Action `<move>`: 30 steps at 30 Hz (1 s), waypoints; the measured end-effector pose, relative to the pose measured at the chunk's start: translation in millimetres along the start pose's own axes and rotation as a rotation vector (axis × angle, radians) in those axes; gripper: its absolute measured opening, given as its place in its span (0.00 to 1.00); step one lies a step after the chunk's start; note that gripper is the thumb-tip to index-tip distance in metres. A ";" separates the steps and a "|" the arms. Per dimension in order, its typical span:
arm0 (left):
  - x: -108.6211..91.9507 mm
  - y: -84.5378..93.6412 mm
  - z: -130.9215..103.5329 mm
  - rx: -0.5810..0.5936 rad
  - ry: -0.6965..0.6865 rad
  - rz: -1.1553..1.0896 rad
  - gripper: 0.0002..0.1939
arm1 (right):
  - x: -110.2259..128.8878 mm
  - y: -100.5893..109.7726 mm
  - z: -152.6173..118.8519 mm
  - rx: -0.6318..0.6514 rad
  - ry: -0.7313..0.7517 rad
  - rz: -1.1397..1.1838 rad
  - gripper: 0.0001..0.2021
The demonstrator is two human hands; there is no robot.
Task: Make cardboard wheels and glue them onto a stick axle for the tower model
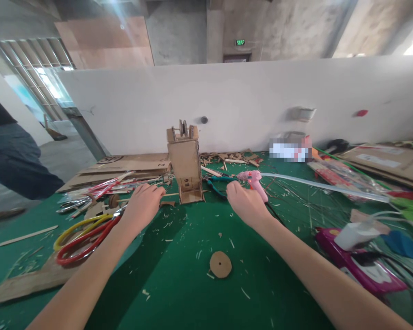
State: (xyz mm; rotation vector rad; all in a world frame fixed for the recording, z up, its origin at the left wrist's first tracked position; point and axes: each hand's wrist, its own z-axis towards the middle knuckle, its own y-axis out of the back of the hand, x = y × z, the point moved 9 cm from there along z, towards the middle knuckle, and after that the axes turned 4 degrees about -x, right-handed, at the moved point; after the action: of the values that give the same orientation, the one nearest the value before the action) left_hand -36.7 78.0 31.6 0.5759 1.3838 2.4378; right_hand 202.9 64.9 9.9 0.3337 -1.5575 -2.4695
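Note:
My left hand (145,200) is closed around a thin wooden stick (171,195), which shows on both sides of the fist. A small brown cardboard wheel (114,201) sits at the stick's left end. The right end reaches the base of an upright cardboard tower (186,165), topped by small discs (182,128). My right hand (247,201) is closed beside the teal-handled pliers (216,179); its fingertips are hidden, so what they grip cannot be made out. A pink glue gun (254,179) lies just behind it. Nearer me rests a round cardboard disc (220,264) with a centre hole.
Scissors with red and yellow handles (86,240) lie left on a cardboard strip (30,286). A purple power strip (361,261) with cables stands right. Cardboard scraps (227,159) lie before the white partition (234,105). A person (13,151) stands at far left.

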 end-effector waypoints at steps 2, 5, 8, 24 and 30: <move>-0.3 1.1 0.2 -0.004 0.008 -0.004 0.10 | 11.4 -0.4 -1.3 0.018 0.101 -0.017 0.14; -0.9 0.9 0.4 0.000 0.004 0.010 0.10 | 30.9 0.5 -5.1 0.006 0.290 -0.103 0.14; -0.5 -1.4 0.3 0.016 0.002 0.035 0.10 | 44.0 -1.1 -10.8 0.025 0.417 -0.131 0.12; -1.1 6.2 2.8 -0.035 -0.007 0.001 0.11 | 2.8 -5.7 -1.5 0.027 -0.017 0.054 0.11; 0.4 2.1 2.9 0.004 -0.043 -0.015 0.11 | 40.1 11.9 -15.2 -0.026 0.220 0.217 0.13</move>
State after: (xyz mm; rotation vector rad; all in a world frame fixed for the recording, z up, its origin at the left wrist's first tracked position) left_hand -35.8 79.4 34.9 0.6130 1.3717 2.3977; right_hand 169.8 35.2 11.0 0.3951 -1.3921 -2.2042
